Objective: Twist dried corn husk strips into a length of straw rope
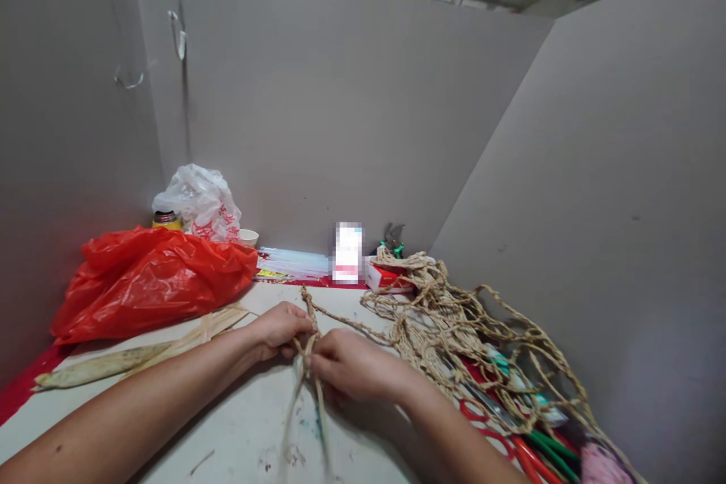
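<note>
Both hands meet over the white tabletop (238,423), working on a braided straw cord (309,302). My left hand (283,327) pinches the cord from the left, thumb and fingers pressed together just below its knotted end. Close beside it, my right hand (349,363) is closed on the loose strands at the lower part of the braid. Long pale strands (321,416) hang down toward me, slightly blurred. From the braid a thin twisted cord (352,325) runs right, toward a tangled heap of straw rope (431,318). My right fingertips are partly hidden.
A red plastic bag (159,280) and dried husk leaves (107,364) lie left. Behind are a white plastic bag (198,200), clear sticks (292,261) and a lit phone (347,253). Red-handled scissors (493,439) sit at right under rope. Grey partitions (340,106) enclose the table.
</note>
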